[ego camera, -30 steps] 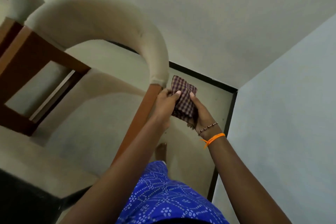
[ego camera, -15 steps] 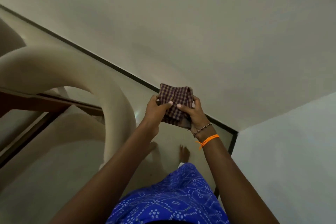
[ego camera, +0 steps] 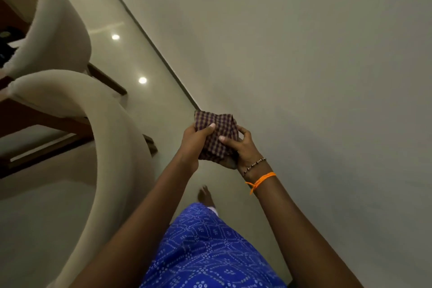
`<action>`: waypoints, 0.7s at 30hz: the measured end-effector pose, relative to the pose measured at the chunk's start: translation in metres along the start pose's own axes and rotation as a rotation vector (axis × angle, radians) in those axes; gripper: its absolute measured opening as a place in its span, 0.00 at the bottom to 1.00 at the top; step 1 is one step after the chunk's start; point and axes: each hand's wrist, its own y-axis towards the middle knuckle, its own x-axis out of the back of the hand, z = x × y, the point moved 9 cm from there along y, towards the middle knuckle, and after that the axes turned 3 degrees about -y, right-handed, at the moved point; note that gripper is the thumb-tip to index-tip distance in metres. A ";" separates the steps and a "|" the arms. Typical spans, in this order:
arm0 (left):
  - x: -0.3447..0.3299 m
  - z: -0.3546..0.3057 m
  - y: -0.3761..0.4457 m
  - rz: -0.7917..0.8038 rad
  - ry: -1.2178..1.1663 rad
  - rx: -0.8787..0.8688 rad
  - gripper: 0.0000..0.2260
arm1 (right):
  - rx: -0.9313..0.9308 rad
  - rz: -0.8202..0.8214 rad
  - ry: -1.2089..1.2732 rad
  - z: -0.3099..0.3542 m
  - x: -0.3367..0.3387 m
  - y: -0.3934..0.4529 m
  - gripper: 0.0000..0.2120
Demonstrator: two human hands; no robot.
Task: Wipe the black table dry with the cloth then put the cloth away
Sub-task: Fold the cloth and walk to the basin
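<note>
Head view looks down on my two hands, which hold the folded checked cloth [ego camera: 217, 138] up in front of me between them. My left hand [ego camera: 195, 145] grips its left side, thumb laid across the top of the fabric; my right hand [ego camera: 243, 147] curls round its right side, thumb pressing on the checks too. On my right wrist sit a beaded bracelet [ego camera: 254, 165] and an orange thread [ego camera: 260, 180] (knotted, ends loose). Below my arms is my blue patterned garment [ego camera: 205, 248], with one bare foot [ego camera: 205, 195] on the pale glossy floor [ego camera: 149, 58]. Two cream upholstered chairs [ego camera: 112, 138] stand to my left; a plain wall [ego camera: 304, 54] rises on my right.
</note>
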 end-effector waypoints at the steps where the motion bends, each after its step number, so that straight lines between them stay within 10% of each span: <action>1: 0.003 -0.008 0.013 -0.035 -0.024 -0.018 0.11 | -0.002 0.008 -0.028 0.007 -0.007 0.019 0.33; 21: 0.159 -0.194 0.255 -0.458 -0.289 -0.095 0.17 | -0.076 0.394 -0.340 0.123 -0.281 0.293 0.25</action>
